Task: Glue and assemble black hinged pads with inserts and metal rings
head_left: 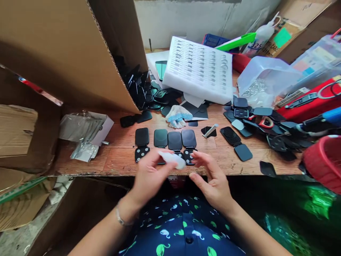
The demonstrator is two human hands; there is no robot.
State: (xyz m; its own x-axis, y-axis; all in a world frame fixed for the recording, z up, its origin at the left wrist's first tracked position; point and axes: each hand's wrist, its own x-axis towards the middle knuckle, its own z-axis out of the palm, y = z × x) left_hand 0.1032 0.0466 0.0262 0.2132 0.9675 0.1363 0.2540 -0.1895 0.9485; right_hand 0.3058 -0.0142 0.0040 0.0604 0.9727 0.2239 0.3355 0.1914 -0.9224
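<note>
My left hand (151,172) is closed around a small white squeeze bottle (177,160) with a tapered tip, slightly blurred, held above the table's front edge. To its right, my right hand (213,181) is open, with thumb and fingers apart and nothing in them. Behind the hands, several flat black hinged cases lie unfolded in a row, among them a left one (142,137) and a right one (189,138). Round light dots show on their lower halves, which my hands and the bottle partly hide.
A white foam tray (198,69) of small curved pieces stands at the back. Black cases are heaped beside a tall cardboard box (66,53) and at right (247,121). A glove (178,115), a metal rod (210,130), a plastic-wrapped packet (82,129) and a red container (323,160) surround the row.
</note>
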